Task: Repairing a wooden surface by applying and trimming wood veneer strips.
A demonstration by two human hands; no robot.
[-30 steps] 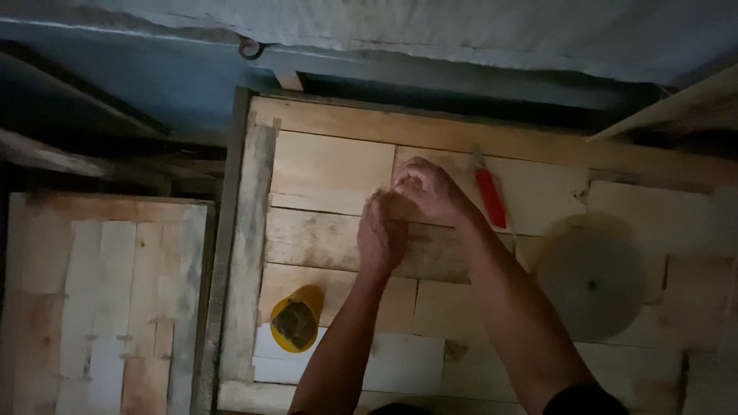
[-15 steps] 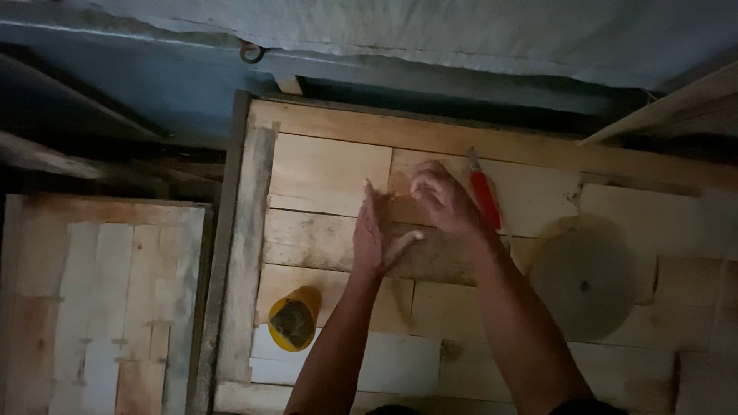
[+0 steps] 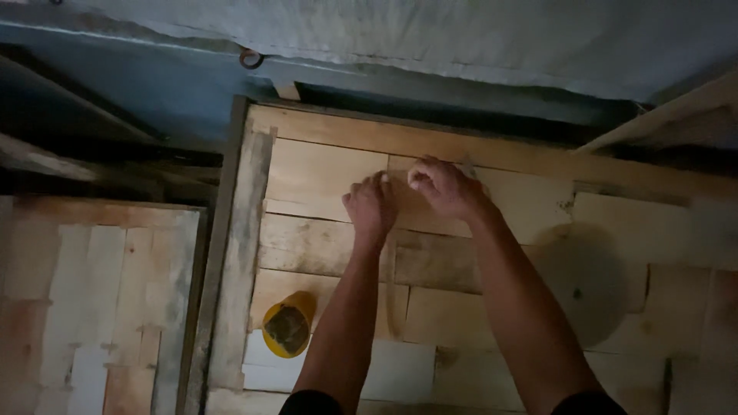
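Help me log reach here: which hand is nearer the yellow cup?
Left. The left hand is above the yellow cup, slightly right; the right hand sits farther right, higher on the wooden boards.

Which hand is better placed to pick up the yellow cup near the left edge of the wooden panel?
Probably the left hand: the yellow cup lies beside the left forearm, while the right hand is farther across the wooden panel.

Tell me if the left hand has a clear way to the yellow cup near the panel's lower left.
Probably yes. The left hand rests on the wooden panel, and only bare boards lie between it and the yellow cup, which sits beside that forearm.
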